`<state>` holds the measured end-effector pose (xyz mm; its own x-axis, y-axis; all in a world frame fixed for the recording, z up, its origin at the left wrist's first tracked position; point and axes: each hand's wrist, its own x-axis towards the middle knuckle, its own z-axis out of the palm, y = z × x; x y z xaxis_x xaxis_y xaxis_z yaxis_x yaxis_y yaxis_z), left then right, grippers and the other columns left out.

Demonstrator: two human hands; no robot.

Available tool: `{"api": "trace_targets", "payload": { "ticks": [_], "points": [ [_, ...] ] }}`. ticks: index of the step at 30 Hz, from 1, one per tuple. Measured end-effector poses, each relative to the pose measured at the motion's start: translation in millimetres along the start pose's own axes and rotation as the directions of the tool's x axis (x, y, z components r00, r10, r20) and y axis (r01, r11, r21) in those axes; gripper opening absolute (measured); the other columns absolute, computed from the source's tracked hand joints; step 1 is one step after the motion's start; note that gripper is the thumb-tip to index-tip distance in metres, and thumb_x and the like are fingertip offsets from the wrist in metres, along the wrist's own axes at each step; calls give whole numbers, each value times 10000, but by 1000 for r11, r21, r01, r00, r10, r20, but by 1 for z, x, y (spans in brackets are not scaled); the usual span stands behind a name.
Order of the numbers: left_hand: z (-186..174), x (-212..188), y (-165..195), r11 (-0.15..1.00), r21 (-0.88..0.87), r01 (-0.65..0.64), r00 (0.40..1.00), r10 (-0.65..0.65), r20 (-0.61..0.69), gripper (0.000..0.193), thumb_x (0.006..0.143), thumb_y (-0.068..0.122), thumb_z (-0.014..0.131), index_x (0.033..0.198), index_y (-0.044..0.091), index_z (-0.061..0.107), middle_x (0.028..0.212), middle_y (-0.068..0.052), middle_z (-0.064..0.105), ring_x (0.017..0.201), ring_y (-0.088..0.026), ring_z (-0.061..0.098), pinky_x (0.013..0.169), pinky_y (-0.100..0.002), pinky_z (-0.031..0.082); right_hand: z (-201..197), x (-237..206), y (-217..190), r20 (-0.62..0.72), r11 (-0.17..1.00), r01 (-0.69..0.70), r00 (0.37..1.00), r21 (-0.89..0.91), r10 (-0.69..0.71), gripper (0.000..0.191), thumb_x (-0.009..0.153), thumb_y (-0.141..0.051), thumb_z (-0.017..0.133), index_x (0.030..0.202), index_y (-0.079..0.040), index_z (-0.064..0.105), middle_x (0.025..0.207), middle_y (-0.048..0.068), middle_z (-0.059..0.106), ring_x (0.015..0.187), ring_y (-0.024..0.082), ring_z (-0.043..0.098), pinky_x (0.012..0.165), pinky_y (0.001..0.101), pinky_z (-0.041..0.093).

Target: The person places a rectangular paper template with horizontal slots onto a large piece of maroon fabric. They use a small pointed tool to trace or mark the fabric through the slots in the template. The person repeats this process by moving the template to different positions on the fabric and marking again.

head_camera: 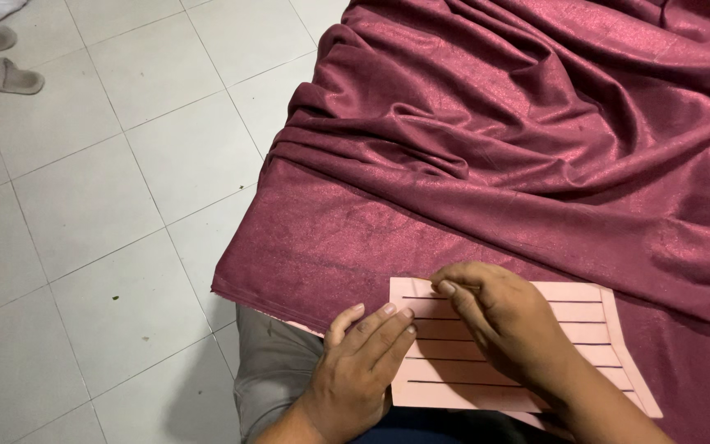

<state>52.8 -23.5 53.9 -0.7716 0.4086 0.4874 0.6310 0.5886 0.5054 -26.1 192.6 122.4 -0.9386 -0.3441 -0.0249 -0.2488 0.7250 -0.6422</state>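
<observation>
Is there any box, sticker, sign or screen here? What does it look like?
No box, sticker, sign or screen shows.
Pink card: flat pale pink sheet with dark straight lines across it, lying on the maroon cloth at the bottom of the picture; no writing seen.
Left hand: rests flat on the card's left edge.
Right hand: lies on top of the card, fingers pinched.

Two bare forearms reach up from the bottom edge. The left hand [359, 370] lies palm down, fingers straight and close together, pointing up and right. The right hand [499, 316] is curled, its fingertips bunched toward the thumb, just beside the left fingertips.
</observation>
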Motion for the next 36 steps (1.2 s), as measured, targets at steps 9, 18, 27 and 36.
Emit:
{"api": "trace_targets", "payload": {
  "ticks": [9,18,27,36],
  "points": [
    [0,1,2,1000,13,7,999,-6,-32,479,848,18,594,1325,13,643,1427,-108,622,1356,-265,566,1149,-512,354,-7,-7,2,-74,990,11,997,-144,-22,218,953,-245,632,1015,-64,737,958,94,771,891,249,738,782,354,579],
    [2,1,2,1000,-1,23,999,-23,-28,465,834,20,609,1297,17,656,1416,-107,626,1339,-263,572,1136,-517,355,-12,-9,5,-64,994,-66,996,-86,61,224,951,-233,623,1025,-55,738,945,91,775,882,245,747,781,348,581],
    [1,2,0,1000,7,9,999,-9,-42,398,861,21,601,1253,6,668,1392,-113,640,1340,-259,579,1126,-505,367,4,6,-2,49,981,-81,996,176,73,216,961,-210,606,1056,-60,729,973,67,784,888,210,771,785,325,600],
    [0,2,0,1000,18,5,999,-4,-41,387,869,37,602,1247,7,676,1381,-109,645,1332,-258,581,1120,-499,372,-1,11,-10,47,997,-53,998,54,50,204,949,-217,621,1027,-63,731,917,77,768,833,225,750,748,335,582]
  ]
}}
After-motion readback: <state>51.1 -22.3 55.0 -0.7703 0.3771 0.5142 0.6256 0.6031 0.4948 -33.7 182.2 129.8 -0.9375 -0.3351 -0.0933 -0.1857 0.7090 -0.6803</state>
